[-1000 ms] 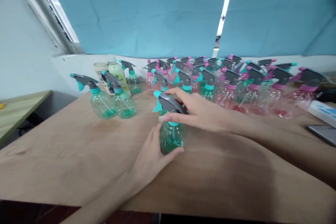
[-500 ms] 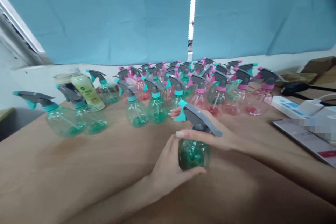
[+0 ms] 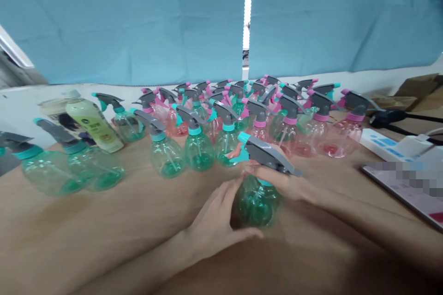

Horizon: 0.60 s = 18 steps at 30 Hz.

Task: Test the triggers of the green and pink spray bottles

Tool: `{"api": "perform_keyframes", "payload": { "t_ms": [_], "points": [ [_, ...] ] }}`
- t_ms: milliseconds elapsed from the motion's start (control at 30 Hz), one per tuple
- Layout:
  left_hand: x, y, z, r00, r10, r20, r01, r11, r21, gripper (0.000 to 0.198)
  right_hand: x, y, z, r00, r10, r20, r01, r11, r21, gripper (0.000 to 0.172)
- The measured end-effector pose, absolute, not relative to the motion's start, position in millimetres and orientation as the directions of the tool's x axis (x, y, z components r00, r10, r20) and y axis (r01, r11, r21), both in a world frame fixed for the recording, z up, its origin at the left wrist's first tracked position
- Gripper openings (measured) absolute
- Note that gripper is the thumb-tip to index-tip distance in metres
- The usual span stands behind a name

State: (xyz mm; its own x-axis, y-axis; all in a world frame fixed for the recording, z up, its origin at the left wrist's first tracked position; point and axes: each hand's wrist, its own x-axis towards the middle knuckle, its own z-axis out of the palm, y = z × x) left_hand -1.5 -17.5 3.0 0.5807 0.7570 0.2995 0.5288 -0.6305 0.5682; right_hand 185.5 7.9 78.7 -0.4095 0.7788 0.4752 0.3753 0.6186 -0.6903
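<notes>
A small green spray bottle (image 3: 258, 203) with a grey trigger head (image 3: 266, 154) and teal nozzle stands on the brown table (image 3: 86, 235) in front of me. My left hand (image 3: 216, 221) curls around the bottle's round body from the left. My right hand (image 3: 280, 179) reaches in from the right and grips the neck under the trigger head, fingers wrapped round it. Both forearms rest low over the table.
Several green and pink spray bottles (image 3: 224, 120) crowd the table's far side, with two more green ones (image 3: 69, 170) at the left. A pale yellow bottle (image 3: 93, 124) leans beside them. A white power strip (image 3: 391, 143) and a flat phone-like device (image 3: 404, 184) lie right.
The view swung right and closer. Both hands stayed on the green bottle; its trigger head has tilted a little more to the right and my left hand slid lower on the body.
</notes>
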Motion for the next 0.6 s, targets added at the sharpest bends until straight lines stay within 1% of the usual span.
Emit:
{"api": "perform_keyframes", "payload": {
  "t_ms": [100,133,233,300,400,500,600],
  "points": [
    [-13.2,-13.4,0.6,0.601,0.758,0.254,0.605,-0.639,0.474,0.095,184.5,12.6,81.7,-0.403,0.780,0.478,0.245,0.596,-0.765,0.010],
    [-16.2,-12.3,-0.5,0.601,0.764,0.235,0.633,-0.634,0.444,0.090,184.1,14.5,81.7,-0.402,0.778,0.484,0.230,0.597,-0.769,0.012],
    [-22.1,-10.4,-4.7,0.593,0.777,0.210,0.687,-0.624,0.372,0.078,182.5,18.5,81.0,-0.406,0.767,0.498,0.228,0.612,-0.757,0.013],
    [-23.5,-10.2,-7.3,0.601,0.770,0.212,0.691,-0.635,0.347,0.073,181.6,19.0,81.6,-0.413,0.777,0.476,0.243,0.597,-0.764,0.013],
    [-23.2,-10.0,-9.1,0.618,0.753,0.225,0.683,-0.656,0.320,0.070,181.2,17.2,83.6,-0.400,0.794,0.458,0.263,0.578,-0.773,0.016],
    [-22.0,-9.7,-8.7,0.638,0.738,0.221,0.680,-0.674,0.289,0.068,182.2,15.7,84.0,-0.375,0.797,0.474,0.284,0.586,-0.759,0.013],
    [-21.2,-9.7,-7.3,0.647,0.737,0.197,0.694,-0.676,0.247,0.067,183.1,15.3,82.9,-0.389,0.802,0.453,0.252,0.566,-0.785,0.014]
  ]
}}
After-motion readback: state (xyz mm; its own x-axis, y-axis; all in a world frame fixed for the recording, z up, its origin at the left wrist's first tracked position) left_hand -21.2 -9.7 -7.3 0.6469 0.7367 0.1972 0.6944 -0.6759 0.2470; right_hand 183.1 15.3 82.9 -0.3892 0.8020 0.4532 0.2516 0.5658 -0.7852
